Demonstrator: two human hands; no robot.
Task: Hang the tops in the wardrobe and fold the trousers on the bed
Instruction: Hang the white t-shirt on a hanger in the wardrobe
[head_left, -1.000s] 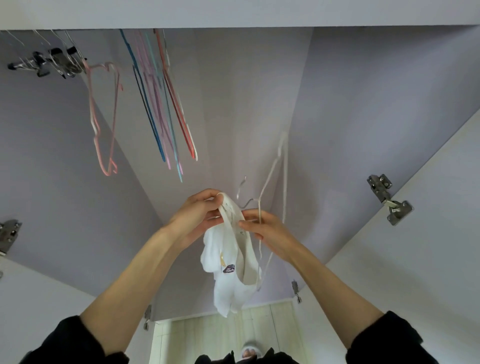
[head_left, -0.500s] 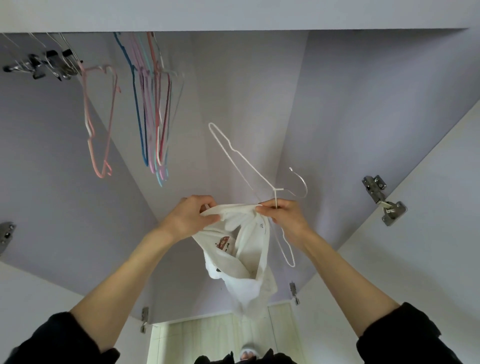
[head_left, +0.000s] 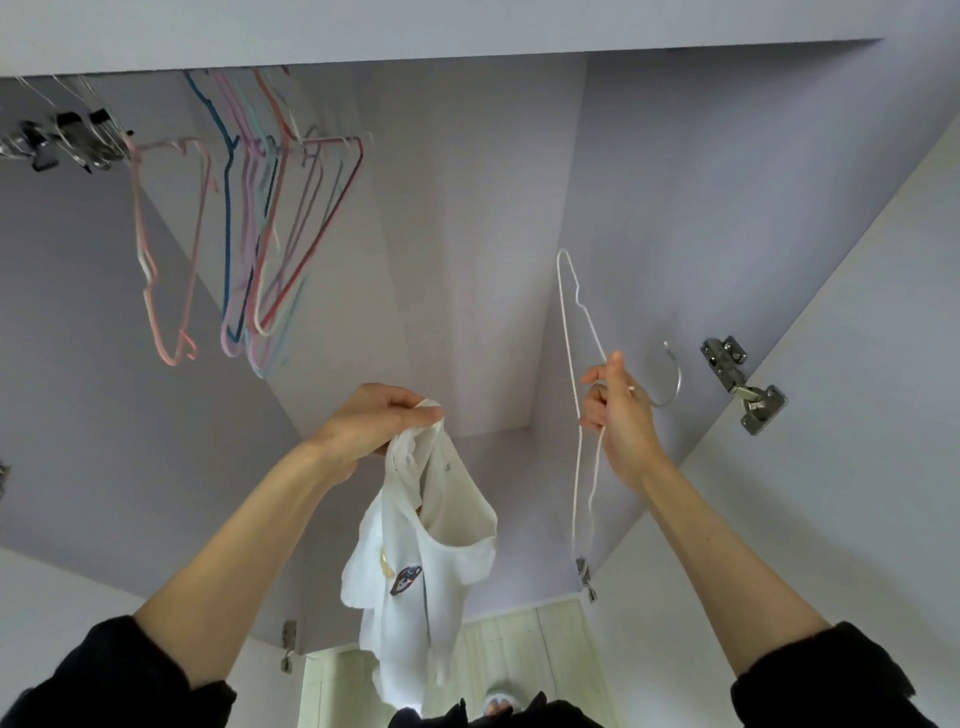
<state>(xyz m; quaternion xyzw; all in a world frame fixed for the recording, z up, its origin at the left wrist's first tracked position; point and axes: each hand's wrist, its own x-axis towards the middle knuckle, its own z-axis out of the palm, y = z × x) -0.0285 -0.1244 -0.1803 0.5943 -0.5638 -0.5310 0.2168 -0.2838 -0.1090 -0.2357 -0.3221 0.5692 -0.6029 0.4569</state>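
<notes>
While we've got both hands full, here's where it could go sideways, nearest stuff first:

Top: white top dangles from our left hand, out in front of the wardrobe and not on any hanger yet. Most of it hangs free, so it can twist up or slip out.

Left grip: left hand is pinched tight on a bunched bit at the upper edge, probably near the neck. Small hold, heavy-ish drape, kinda sketchy imo.

Right grip: right hand has its fingers curled round the white hanger near the neck, hook poking off to the right. It's well apart from the top, and thin wire could swivel in our fingers when we thread it.

Coloured hangers: coloured hangers crowd the upper left. We could snag them going in.

Door hinge: door hinge sits near the hook, another snag spot.
</notes>
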